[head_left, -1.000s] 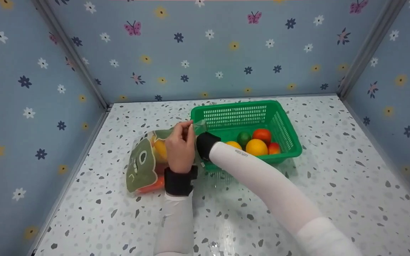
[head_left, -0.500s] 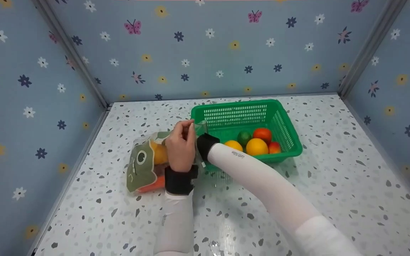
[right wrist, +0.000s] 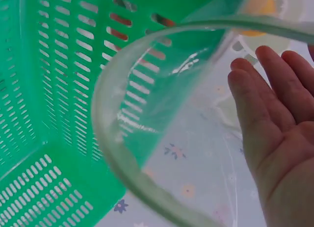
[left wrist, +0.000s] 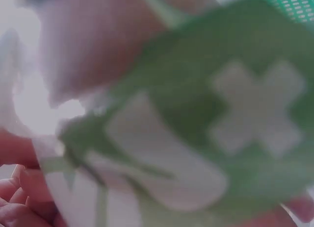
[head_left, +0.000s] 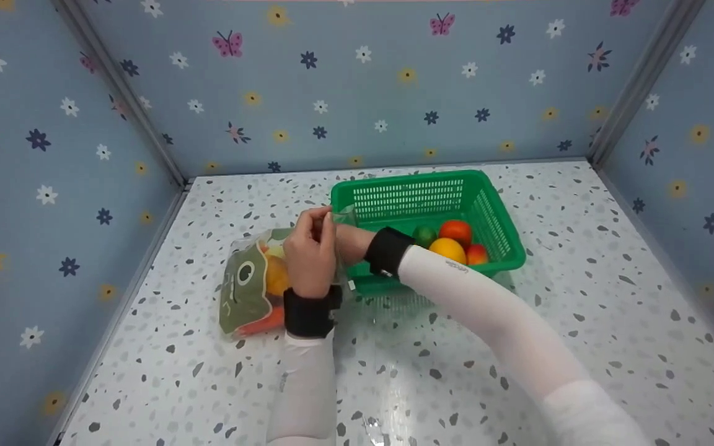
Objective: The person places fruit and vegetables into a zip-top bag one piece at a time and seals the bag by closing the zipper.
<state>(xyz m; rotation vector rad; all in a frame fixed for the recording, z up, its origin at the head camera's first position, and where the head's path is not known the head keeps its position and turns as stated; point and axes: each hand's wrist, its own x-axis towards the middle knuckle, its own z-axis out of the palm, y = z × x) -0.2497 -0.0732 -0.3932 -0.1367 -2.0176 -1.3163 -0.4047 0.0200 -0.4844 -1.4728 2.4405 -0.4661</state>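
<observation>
A clear plastic bag [head_left: 242, 294] with a green cartoon print lies left of a green basket. An orange round fruit [head_left: 276, 275] and a reddish-orange item [head_left: 264, 322] show inside it. With curled fingers, my left hand [head_left: 311, 257] pinches the bag's top edge. My right hand [head_left: 354, 243] is at the bag's mouth, its fingertips hidden behind the left hand in the head view. In the right wrist view the right hand's fingers [right wrist: 262, 97] are extended beside the curved bag rim [right wrist: 110, 143], gripping nothing visible. Green printed plastic fills most of the left wrist view.
The green basket [head_left: 515, 244] holds an orange [head_left: 448, 250], a red-orange fruit [head_left: 456, 233], a green fruit [head_left: 425, 236] and a smaller red fruit [head_left: 476, 254]. Its left side is close to both hands. Patterned walls [head_left: 357, 87] enclose the speckled table [head_left: 456, 384] on several sides.
My right hand has drawn back rightward from the bag, so its back now shows, and its wrist covers one yellow fruit in the basket. The bag's contents have shifted; my left hand keeps its grip.
</observation>
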